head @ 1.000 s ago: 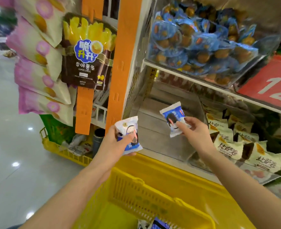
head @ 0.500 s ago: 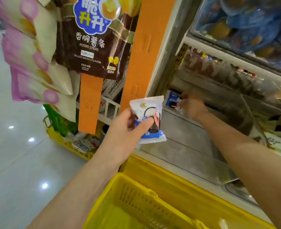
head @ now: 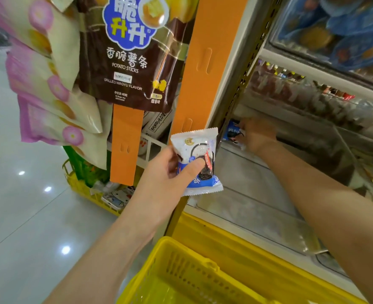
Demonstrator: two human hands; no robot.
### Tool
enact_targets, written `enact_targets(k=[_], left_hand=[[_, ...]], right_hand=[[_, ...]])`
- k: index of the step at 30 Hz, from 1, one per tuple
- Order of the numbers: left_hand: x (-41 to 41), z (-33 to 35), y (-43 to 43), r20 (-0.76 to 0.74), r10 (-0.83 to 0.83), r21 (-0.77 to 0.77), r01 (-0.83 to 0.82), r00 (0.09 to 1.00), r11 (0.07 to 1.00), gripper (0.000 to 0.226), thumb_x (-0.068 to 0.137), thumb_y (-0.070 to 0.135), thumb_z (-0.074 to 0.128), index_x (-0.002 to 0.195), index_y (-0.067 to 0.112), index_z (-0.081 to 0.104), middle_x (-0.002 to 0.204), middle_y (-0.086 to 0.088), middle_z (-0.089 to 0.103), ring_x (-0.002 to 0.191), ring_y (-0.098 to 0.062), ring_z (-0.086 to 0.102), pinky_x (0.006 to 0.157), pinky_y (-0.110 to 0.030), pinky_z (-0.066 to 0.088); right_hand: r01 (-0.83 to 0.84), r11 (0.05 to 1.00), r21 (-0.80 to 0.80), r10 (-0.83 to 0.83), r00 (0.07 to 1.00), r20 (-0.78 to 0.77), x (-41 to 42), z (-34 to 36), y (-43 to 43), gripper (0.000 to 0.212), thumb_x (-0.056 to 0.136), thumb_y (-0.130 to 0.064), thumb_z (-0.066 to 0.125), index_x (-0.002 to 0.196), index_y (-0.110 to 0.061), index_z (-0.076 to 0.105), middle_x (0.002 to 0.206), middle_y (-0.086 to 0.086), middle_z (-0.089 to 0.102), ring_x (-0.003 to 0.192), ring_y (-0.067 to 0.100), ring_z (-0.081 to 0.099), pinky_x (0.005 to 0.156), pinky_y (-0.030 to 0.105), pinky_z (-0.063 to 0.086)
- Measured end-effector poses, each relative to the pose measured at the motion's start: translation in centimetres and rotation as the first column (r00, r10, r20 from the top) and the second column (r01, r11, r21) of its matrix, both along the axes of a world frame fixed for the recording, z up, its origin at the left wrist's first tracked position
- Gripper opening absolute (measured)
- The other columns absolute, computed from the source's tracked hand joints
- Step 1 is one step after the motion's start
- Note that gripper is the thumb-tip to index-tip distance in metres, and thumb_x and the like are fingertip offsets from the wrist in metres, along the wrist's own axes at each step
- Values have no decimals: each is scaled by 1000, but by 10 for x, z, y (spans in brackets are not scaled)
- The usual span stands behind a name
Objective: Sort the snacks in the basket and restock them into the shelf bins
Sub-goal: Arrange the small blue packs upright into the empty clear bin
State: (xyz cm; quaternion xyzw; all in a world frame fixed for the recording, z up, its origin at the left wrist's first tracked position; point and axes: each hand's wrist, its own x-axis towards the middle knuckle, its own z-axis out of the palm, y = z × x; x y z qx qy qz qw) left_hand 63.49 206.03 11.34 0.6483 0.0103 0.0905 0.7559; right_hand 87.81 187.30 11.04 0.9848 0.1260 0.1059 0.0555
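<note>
My left hand [head: 170, 172] grips a white and blue snack packet [head: 197, 159] upright in front of the orange shelf post. My right hand [head: 257, 134] reaches deep into a clear shelf bin [head: 257, 194] and holds a second blue and white snack packet [head: 232, 133] against the bin's back left corner. The bin's floor looks bare apart from that packet. The yellow basket [head: 181, 268] sits below my arms at the bottom of the view; its contents are out of sight.
An orange post [head: 200, 69] stands left of the bin. A brown potato-sticks bag [head: 128, 55] and pink packets [head: 49, 88] hang at the left. A bin of blue-wrapped snacks [head: 334, 29] sits on the shelf above. A yellow crate [head: 93, 194] stands on the floor.
My right hand has carried its packet from the bin's front to its back left corner. My left hand with its packet rose slightly, and the view moved closer to the shelf.
</note>
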Motion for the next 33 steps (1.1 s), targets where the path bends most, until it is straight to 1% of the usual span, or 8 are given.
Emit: enact_targets(k=[6,10,14,18,20,24,30,33], left_hand=[[-7,7,-6,3,-47,-39,47,999,998,35,66,44,59,100,40,55,93,24,69,91,9,63,68,-16,54],[-16,9,-16,-51,-91,-44,89,995,995,19,82,29,64,99,35,59,101,15,69,96,2,63,81,-22,53],[-30,15,-28,-88,-162,1,163,983,987,34,84,10,65,112,28,57,112,6,65,104,-8,61,92,-28,49],[-40,22,-37,-105,-212,111,223,972,968,49,82,7,67,125,23,51,117,4,62,105,-7,59,89,-25,49],[-44,24,-41,-120,-224,105,236,967,966,47,81,8,68,121,26,50,115,8,60,104,-6,58,84,-22,48],[-53,27,-52,-88,-232,-107,223,969,969,29,82,12,66,111,16,61,103,-2,71,94,-15,65,83,-33,50],[-67,25,-75,-17,-100,-6,100,995,995,22,84,16,66,105,22,62,99,2,70,93,-10,65,81,-25,53],[-71,28,-80,91,4,172,-20,996,985,25,86,20,64,110,23,59,101,6,67,92,-6,64,67,-13,50]], right_hand=[[-97,931,352,96,995,20,-59,8,5,38,93,-28,55,126,-10,49,126,14,53,108,31,55,82,33,43],[-82,656,750,244,964,-108,-132,32,9,16,95,-22,51,97,-11,63,100,9,66,85,18,60,76,25,44],[54,342,938,434,876,-209,-201,58,5,24,98,-25,42,91,-17,64,89,1,68,71,2,64,66,17,53],[64,426,902,471,836,-281,-241,72,-12,4,88,-17,61,91,-15,61,83,-3,68,71,0,65,62,13,51],[104,446,889,444,837,-321,-251,79,-24,11,83,-13,67,90,-10,60,83,2,71,71,6,67,63,15,53],[312,395,864,448,756,-477,-266,87,-49,28,76,-17,71,99,-6,58,94,9,73,82,13,71,71,20,57],[444,227,867,470,730,-497,-281,81,-56,41,76,-20,71,115,-12,61,110,3,70,102,11,66,85,21,54],[272,440,856,372,812,-450,-288,87,-59,32,78,-30,72,110,-26,64,103,-9,71,99,5,65,81,16,53]])
